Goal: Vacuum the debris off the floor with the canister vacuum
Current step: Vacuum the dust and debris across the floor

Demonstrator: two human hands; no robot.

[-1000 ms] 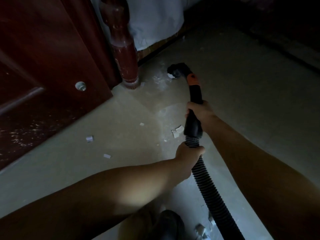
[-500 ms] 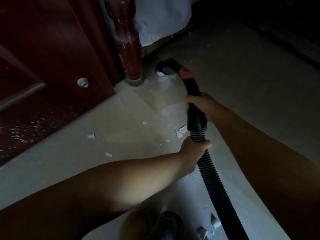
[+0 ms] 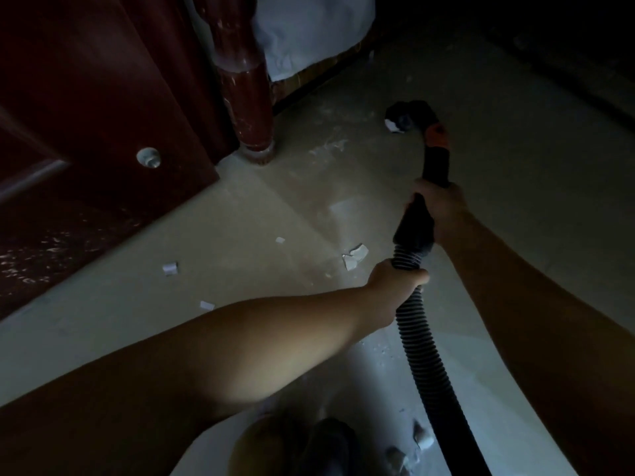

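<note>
Item: canister vacuum hose assembly, in use, dim room.

Ribbed hose point(image 3: 424, 352): black, corrugated, running from the bottom edge of the view up toward the centre right. The left hand point(image 3: 395, 283) grips it with fingers curled round, just below the point where the ribbing meets the rigid cuff.

Wand handle point(image 3: 417, 221): black, smooth, directly above the ribbed section. The right hand point(image 3: 438, 209) is wrapped round it, thumb side toward the camera; the two hands sit close together along the same line, right above left, not touching.

Orange collar point(image 3: 436, 135): beyond the right hand, farther from the person.

Nozzle point(image 3: 407, 113): black, at the far end past the collar, lowered to the floor point(image 3: 240, 218). A white scrap point(image 3: 391, 125) lies at its mouth (whether stuck to the opening or merely beside it cannot be told).

Debris, remaining: two pale shards point(image 3: 355, 255) together, just left of the hose cuff and near the left hand; a small chip point(image 3: 280, 239) farther left; a curled piece point(image 3: 170, 268) and a flat piece point(image 3: 207, 305) near the door point(image 3: 86, 115); more fragments point(image 3: 421, 438) by the hose at the bottom edge.

Surroundings: dark red door with a round metal fitting point(image 3: 148, 158); turned red bed post point(image 3: 245, 97) beside it; white bedding point(image 3: 309, 29) hanging behind.
</note>
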